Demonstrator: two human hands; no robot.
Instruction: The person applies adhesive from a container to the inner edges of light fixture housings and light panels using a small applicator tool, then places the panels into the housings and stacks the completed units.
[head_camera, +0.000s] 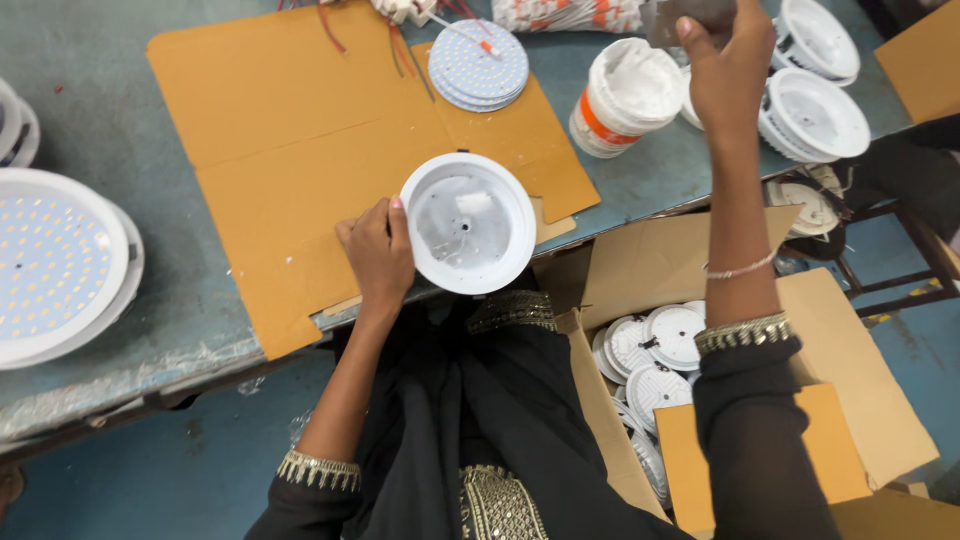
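Note:
My left hand grips the left rim of a round white lamp housing that lies open side up on a sheet of brown cardboard at the table's near edge. My right hand is raised at the far right of the table, fingers closed around a small grey tool or applicator; only part of that object shows. Just left of that hand stands a white tub of pale paste with an orange band.
A stack of round LED boards lies on the cardboard at the back. More white housings stand at the right. Finished LED lamps sit at the left. An open carton beside my lap holds several housings.

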